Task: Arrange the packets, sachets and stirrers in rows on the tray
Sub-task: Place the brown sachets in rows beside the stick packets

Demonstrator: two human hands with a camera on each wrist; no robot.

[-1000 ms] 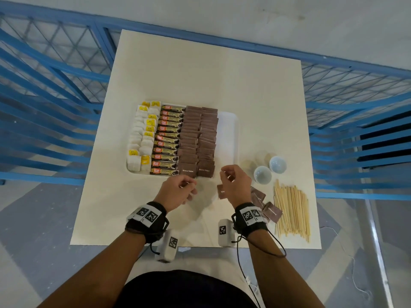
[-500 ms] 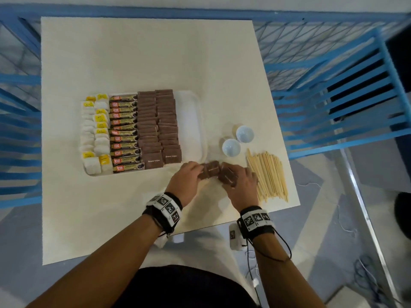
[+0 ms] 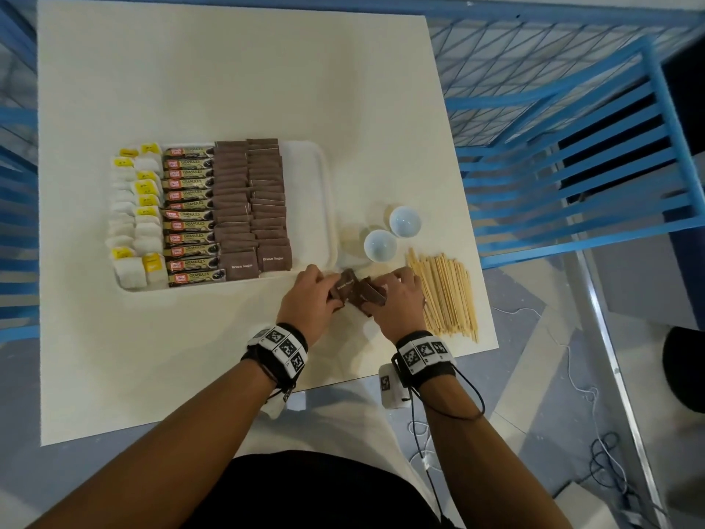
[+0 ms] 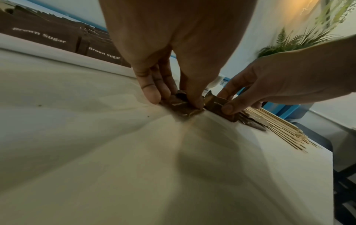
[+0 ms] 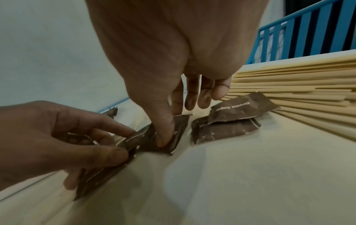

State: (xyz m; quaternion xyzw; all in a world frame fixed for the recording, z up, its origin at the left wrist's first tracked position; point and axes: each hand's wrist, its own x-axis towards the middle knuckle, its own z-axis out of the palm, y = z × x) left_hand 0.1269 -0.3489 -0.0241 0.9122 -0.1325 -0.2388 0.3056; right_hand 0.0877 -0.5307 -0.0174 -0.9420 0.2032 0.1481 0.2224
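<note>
- The left hand (image 3: 311, 295) pinches a few brown sugar sachets (image 3: 345, 286) between thumb and fingers, low on the table (image 3: 229, 70), just beyond the near right corner of the tray (image 3: 309, 173).
- The right hand (image 3: 398, 299) pinches another brown sachet (image 5: 174, 134) with thumb and forefinger; its other fingers hang loosely above the tabletop.
- Two more loose sachets (image 5: 229, 123) lie overlapped on the table just right of the right hand, one leaning against the edge of the wooden stirrers (image 3: 446, 295).
- The stirrers lie in a flat bundle near the table's right edge, their near ends close to the near edge.
- On the tray, rows run from near to far: white and yellow packets (image 3: 135, 215) at the left, granules sticks (image 3: 189, 215) next, then two rows of brown sugar sachets (image 3: 250, 208).
- The right strip of the tray is bare, a free lane running its whole depth beside the brown rows.
- Two small white cups (image 3: 391, 234) stand between the tray's right rim and the stirrers, just beyond the hands.
- The far half of the table and the near left part are open tabletop.
- A blue railing (image 3: 572, 166) borders the table at the far and right sides.
</note>
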